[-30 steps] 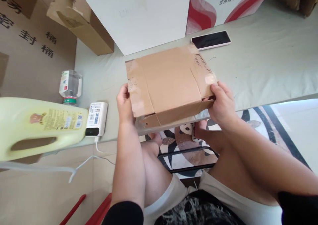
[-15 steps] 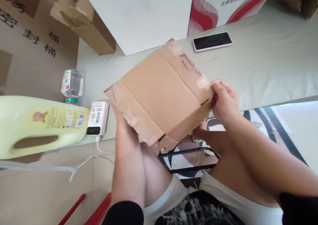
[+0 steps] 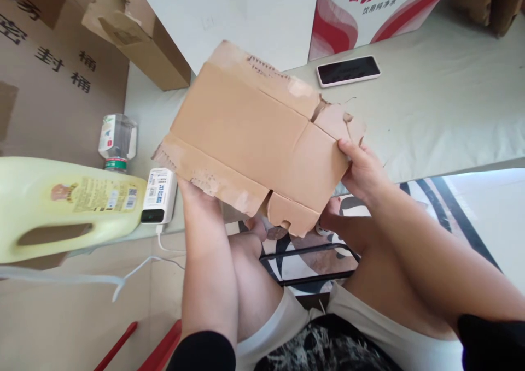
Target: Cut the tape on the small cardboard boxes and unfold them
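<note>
A brown cardboard box (image 3: 250, 125), unfolded fairly flat with creased flaps and torn edges, is held up over my lap, tilted. My right hand (image 3: 361, 168) grips its right end, thumb on top and fingers underneath. Under the left edge of the cardboard is my left hand (image 3: 199, 195); its fingers are hidden beneath the sheet, so their hold does not show. Dark smudges and pale tape patches mark the flaps on the far and near sides.
Beyond the cardboard stand a white box (image 3: 238, 21) and a red-and-white carton (image 3: 369, 16). A phone (image 3: 348, 71) lies on the cloth. At left are a yellow jug (image 3: 74, 207), a power bank (image 3: 159, 196) with a cable, a clear bottle (image 3: 118, 139) and a narrow brown box (image 3: 151, 48).
The right end panel has swung up and out flat, with its small flaps now showing. The cardboard has shifted left, and my right hand has moved from the corner onto that panel.
</note>
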`<state>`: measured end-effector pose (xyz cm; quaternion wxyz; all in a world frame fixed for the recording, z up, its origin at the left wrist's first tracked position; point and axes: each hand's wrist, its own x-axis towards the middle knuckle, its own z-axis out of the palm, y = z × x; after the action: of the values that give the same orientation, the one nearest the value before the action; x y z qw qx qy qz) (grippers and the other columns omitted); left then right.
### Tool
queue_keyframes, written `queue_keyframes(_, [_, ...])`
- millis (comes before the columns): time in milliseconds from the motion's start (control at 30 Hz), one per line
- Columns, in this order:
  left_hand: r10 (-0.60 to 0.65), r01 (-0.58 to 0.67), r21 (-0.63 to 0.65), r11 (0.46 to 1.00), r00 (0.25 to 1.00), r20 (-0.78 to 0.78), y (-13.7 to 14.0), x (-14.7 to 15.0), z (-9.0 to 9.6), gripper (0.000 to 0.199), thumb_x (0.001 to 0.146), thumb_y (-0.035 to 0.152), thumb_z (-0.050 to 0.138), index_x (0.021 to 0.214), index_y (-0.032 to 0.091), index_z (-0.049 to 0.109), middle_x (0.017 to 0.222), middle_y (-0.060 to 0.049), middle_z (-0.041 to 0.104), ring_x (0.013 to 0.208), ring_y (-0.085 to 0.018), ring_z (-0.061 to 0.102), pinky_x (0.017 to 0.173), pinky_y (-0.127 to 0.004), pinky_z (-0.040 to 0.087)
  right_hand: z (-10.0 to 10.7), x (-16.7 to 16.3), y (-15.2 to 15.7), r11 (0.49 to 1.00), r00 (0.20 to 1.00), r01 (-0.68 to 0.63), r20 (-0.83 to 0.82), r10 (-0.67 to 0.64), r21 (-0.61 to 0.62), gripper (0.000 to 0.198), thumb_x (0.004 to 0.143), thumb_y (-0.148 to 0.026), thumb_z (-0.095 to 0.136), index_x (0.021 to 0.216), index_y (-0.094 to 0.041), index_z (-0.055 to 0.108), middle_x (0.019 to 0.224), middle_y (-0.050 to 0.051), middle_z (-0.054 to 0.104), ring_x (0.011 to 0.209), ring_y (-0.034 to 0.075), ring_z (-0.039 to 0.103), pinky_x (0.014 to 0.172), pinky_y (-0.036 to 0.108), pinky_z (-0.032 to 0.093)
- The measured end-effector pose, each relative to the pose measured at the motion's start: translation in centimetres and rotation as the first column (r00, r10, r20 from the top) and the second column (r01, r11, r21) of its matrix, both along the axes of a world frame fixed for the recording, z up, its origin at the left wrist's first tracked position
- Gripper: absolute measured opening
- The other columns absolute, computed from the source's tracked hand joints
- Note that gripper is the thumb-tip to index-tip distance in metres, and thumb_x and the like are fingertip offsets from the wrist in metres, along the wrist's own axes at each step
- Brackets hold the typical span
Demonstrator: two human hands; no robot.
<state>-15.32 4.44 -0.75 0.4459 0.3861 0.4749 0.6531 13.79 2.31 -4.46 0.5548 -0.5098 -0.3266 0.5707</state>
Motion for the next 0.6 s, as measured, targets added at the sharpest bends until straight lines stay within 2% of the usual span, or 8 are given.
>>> queue_keyframes(67, [0.005, -0.010, 0.069, 0.998, 0.997, 0.072, -0.1, 0.2, 0.4, 0.064, 0.085, 0.081, 0.039, 0.104, 0.026, 0.066, 0.110, -0.008, 0.075, 0.138, -0.030, 0.053, 0.102, -0.047, 0.055, 0.1, -0.3, 0.0, 0.999, 0.998, 0.051, -0.020, -0.052, -0.011, 0.045, 0.070, -0.054, 0.080, 0.100, -0.026, 0.062, 0.093, 0.004, 0.075, 0.099, 0.030, 0.072, 0.081, 0.047, 0.064])
queue_keyframes(133, [-0.044, 0.034, 0.074, 0.997, 0.990, 0.133, -0.2, 0.4, 0.6, 0.065, 0.084, 0.081, 0.042, 0.104, 0.025, 0.067, 0.114, -0.010, 0.074, 0.139, -0.030, 0.053, 0.104, -0.046, 0.055, -0.1, -0.3, 0.0, 0.994, 0.995, 0.104, 0.000, -0.104, 0.018, 0.045, 0.071, -0.055, 0.080, 0.101, -0.026, 0.063, 0.095, 0.004, 0.075, 0.096, 0.029, 0.072, 0.080, 0.046, 0.063])
queue_keyframes(167, [-0.058, 0.051, 0.047, 0.998, 0.986, 0.157, -0.1, 0.4, 0.4, 0.059, 0.082, 0.078, 0.051, 0.102, 0.024, 0.068, 0.116, -0.010, 0.074, 0.139, -0.031, 0.053, 0.106, -0.045, 0.055, -0.2, -0.2, 0.0, 0.992, 0.993, 0.120, 0.015, -0.120, 0.032, 0.045, 0.071, -0.056, 0.080, 0.100, -0.026, 0.063, 0.094, 0.004, 0.074, 0.091, 0.027, 0.072, 0.077, 0.044, 0.063])
queue_keyframes(233, [-0.037, 0.044, -0.037, 0.998, 0.982, 0.183, 0.2, 0.2, 0.0, 0.043, 0.077, 0.061, 0.070, 0.096, 0.023, 0.068, 0.116, -0.010, 0.074, 0.137, -0.032, 0.055, 0.109, -0.043, 0.054, -0.3, -0.1, 0.0, 0.992, 0.992, 0.118, 0.035, -0.119, 0.033, 0.046, 0.070, -0.060, 0.081, 0.093, -0.026, 0.063, 0.080, 0.001, 0.070, 0.071, 0.022, 0.068, 0.060, 0.037, 0.059])
queue_keyframes(300, [0.040, -0.024, -0.082, 0.996, 0.978, 0.203, 0.7, -0.1, -0.5, 0.026, 0.076, 0.041, 0.075, 0.092, 0.021, 0.068, 0.115, -0.010, 0.075, 0.137, -0.029, 0.057, 0.112, -0.040, 0.052, -0.1, -0.1, -0.2, 0.999, 0.998, 0.050, 0.032, -0.050, -0.005, 0.050, 0.065, -0.066, 0.083, 0.082, -0.024, 0.060, 0.062, -0.002, 0.059, 0.049, 0.014, 0.053, 0.042, 0.029, 0.044])
queue_keyframes(400, [0.120, -0.099, -0.098, 0.990, 0.963, 0.242, 1.3, -0.2, -0.7, 0.015, 0.088, 0.031, 0.061, 0.095, 0.020, 0.068, 0.117, -0.008, 0.075, 0.137, -0.023, 0.057, 0.114, -0.035, 0.051, 0.8, -0.5, -1.1, 0.981, 0.984, -0.177, 0.019, 0.179, -0.083, 0.058, 0.057, -0.068, 0.087, 0.073, -0.021, 0.057, 0.053, -0.005, 0.050, 0.039, 0.006, 0.036, 0.034, 0.023, 0.026])
queue_keyframes(500, [0.158, -0.121, -0.151, 0.981, 0.951, 0.266, 1.4, 0.0, -0.6, 0.017, 0.092, 0.027, 0.055, 0.098, 0.019, 0.069, 0.114, -0.008, 0.077, 0.132, -0.022, 0.062, 0.111, -0.034, 0.053, 1.9, -1.3, -2.5, 0.931, 0.943, -0.322, 0.032, 0.332, -0.171, 0.060, 0.052, -0.064, 0.091, 0.068, -0.020, 0.054, 0.050, -0.007, 0.044, 0.038, 0.003, 0.031, 0.034, 0.021, 0.020])
queue_keyframes(600, [0.161, -0.101, -0.204, 0.974, 0.940, 0.301, 1.3, 0.2, -0.8, 0.016, 0.087, 0.027, 0.061, 0.098, 0.018, 0.069, 0.112, -0.008, 0.077, 0.124, -0.024, 0.066, 0.110, -0.037, 0.053, 2.9, -2.3, -3.9, 0.910, 0.925, -0.369, 0.019, 0.379, -0.190, 0.057, 0.055, -0.061, 0.091, 0.066, -0.021, 0.052, 0.047, -0.007, 0.042, 0.038, 0.005, 0.033, 0.033, 0.022, 0.023])
